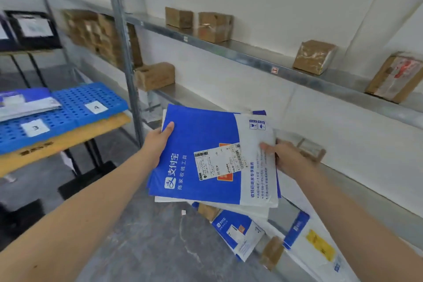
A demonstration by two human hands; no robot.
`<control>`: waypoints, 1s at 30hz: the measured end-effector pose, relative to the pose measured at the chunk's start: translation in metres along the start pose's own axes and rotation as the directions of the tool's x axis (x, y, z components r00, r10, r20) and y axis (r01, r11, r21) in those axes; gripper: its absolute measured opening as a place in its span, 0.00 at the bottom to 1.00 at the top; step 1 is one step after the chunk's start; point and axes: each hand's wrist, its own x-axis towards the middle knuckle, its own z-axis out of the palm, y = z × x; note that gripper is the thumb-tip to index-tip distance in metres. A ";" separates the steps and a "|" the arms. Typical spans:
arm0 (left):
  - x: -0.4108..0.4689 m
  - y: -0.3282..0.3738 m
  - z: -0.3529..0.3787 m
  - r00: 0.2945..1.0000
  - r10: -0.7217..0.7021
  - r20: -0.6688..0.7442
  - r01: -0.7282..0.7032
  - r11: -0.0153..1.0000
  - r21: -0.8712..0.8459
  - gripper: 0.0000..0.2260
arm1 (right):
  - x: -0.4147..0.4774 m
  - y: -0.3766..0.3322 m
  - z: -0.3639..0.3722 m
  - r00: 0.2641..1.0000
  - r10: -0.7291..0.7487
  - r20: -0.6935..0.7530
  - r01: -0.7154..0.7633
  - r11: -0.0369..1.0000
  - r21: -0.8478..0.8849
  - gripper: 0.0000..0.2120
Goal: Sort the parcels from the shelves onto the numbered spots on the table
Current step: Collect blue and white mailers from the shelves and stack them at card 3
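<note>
Parcel stack of blue-and-white mailers (pixel 201 144) held in mid-air, just in front of the shelves (pixel 251 55), right of the table (pixel 91 133). Left hand (pixel 158 142) grips its left edge, thumb on top. Right hand (pixel 288 158) pinches the right edge, thumb on top, fingers underneath. Blue mats (pixel 75 98) marked 3 and 4 lie on the table. Cardboard boxes (pixel 215 27) sit on the upper shelf.

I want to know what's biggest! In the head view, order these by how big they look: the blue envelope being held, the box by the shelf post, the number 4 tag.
1. Blue envelope, but it is nearest the camera.
2. Box.
3. Number 4 tag.
</note>
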 end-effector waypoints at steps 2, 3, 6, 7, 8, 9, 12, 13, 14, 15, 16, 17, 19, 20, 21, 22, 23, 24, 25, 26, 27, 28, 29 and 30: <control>-0.007 0.007 -0.049 0.995 0.041 -0.087 -0.043 0.999 -0.028 0.14 | 0.012 -0.008 0.046 0.994 -0.010 0.106 0.012 1.000 -0.019 0.14; -0.011 0.010 -0.071 0.990 0.059 -0.126 -0.065 0.997 -0.045 0.14 | 0.017 -0.012 0.071 0.991 -0.026 0.133 0.028 0.999 -0.019 0.15; -0.020 0.019 -0.128 0.969 0.081 -0.233 -0.104 0.991 -0.088 0.11 | 0.033 -0.025 0.144 0.977 -0.069 0.202 0.075 0.997 -0.025 0.14; -0.022 0.023 -0.144 0.958 0.082 -0.274 -0.110 0.990 -0.089 0.12 | 0.038 -0.029 0.166 0.970 -0.067 0.235 0.074 0.997 -0.023 0.13; -0.024 0.025 -0.160 0.944 0.087 -0.320 -0.119 0.990 -0.082 0.13 | 0.044 -0.033 0.188 0.960 -0.069 0.270 0.077 0.997 -0.021 0.13; -0.026 0.028 -0.176 0.927 0.092 -0.364 -0.127 0.989 -0.072 0.13 | 0.051 -0.037 0.209 0.951 -0.070 0.301 0.080 0.997 -0.020 0.14; -0.028 0.033 -0.223 0.881 0.086 -0.464 -0.131 0.989 -0.064 0.13 | 0.073 -0.044 0.269 0.919 -0.059 0.390 0.078 0.996 -0.035 0.14; -0.025 0.033 -0.239 0.869 0.072 -0.489 -0.114 0.992 -0.058 0.14 | 0.082 -0.044 0.289 0.912 -0.041 0.409 0.070 0.996 -0.057 0.13; -0.022 0.033 -0.253 0.857 0.060 -0.511 -0.101 0.994 -0.052 0.16 | 0.091 -0.044 0.308 0.906 -0.022 0.422 0.062 0.995 -0.081 0.14; -0.018 0.034 -0.267 0.844 0.049 -0.534 -0.093 0.994 -0.055 0.17 | 0.103 -0.044 0.328 0.902 -0.003 0.431 0.054 0.993 -0.106 0.16; -0.012 0.036 -0.282 0.835 0.033 -0.549 -0.080 0.995 -0.062 0.18 | 0.114 -0.045 0.349 0.893 0.016 0.450 0.044 0.991 -0.123 0.18; -0.004 0.037 -0.295 0.828 0.015 -0.560 -0.063 0.996 -0.067 0.19 | 0.126 -0.046 0.369 0.878 0.036 0.478 0.035 0.990 -0.139 0.18; 0.013 0.041 -0.322 0.813 -0.005 -0.582 -0.042 0.997 -0.067 0.17 | 0.145 -0.051 0.411 0.849 0.063 0.524 0.028 0.986 -0.165 0.16; 0.021 0.045 -0.333 0.802 -0.008 -0.598 -0.038 0.997 -0.064 0.15 | 0.154 -0.055 0.432 0.843 0.070 0.534 0.023 0.986 -0.166 0.15; 0.032 0.049 -0.346 0.787 -0.007 -0.616 -0.036 0.998 -0.058 0.14 | 0.166 -0.058 0.452 0.839 0.083 0.537 0.010 0.986 -0.168 0.14; 0.043 0.056 -0.358 0.783 -0.011 -0.622 -0.024 0.999 -0.049 0.14 | 0.176 -0.062 0.471 0.834 0.092 0.545 -0.004 0.987 -0.161 0.14; 0.055 0.064 -0.372 0.787 -0.015 -0.617 -0.014 0.999 -0.041 0.15 | 0.187 -0.066 0.489 0.830 0.101 0.549 -0.013 0.987 -0.162 0.15; 0.067 0.072 -0.387 0.795 -0.012 -0.606 -0.009 0.999 -0.032 0.17 | 0.200 -0.070 0.507 0.829 0.105 0.549 -0.024 0.988 -0.153 0.16; 0.080 0.080 -0.402 0.809 -0.008 -0.588 -0.006 1.000 -0.021 0.19 | 0.214 -0.077 0.523 0.826 0.117 0.552 -0.040 0.988 -0.149 0.17; 0.092 0.088 -0.417 0.826 -0.007 -0.564 0.005 1.000 -0.006 0.20 | 0.227 -0.084 0.538 0.820 0.124 0.559 -0.060 0.990 -0.130 0.16; 0.104 0.094 -0.432 0.843 -0.016 -0.538 0.023 1.000 0.006 0.22 | 0.240 -0.093 0.551 0.816 0.124 0.565 -0.075 0.991 -0.109 0.15; 0.114 0.099 -0.444 0.856 -0.040 -0.516 0.056 0.998 0.015 0.23 | 0.252 -0.101 0.565 0.814 0.113 0.569 -0.082 0.993 -0.080 0.14; 0.125 0.101 -0.455 0.862 -0.074 -0.502 0.090 0.996 0.009 0.23 | 0.264 -0.109 0.578 0.826 0.109 0.553 -0.084 0.994 -0.071 0.14; 0.135 0.101 -0.464 0.859 -0.100 -0.501 0.111 0.994 -0.009 0.23 | 0.275 -0.117 0.591 0.841 0.096 0.533 -0.082 0.995 -0.051 0.14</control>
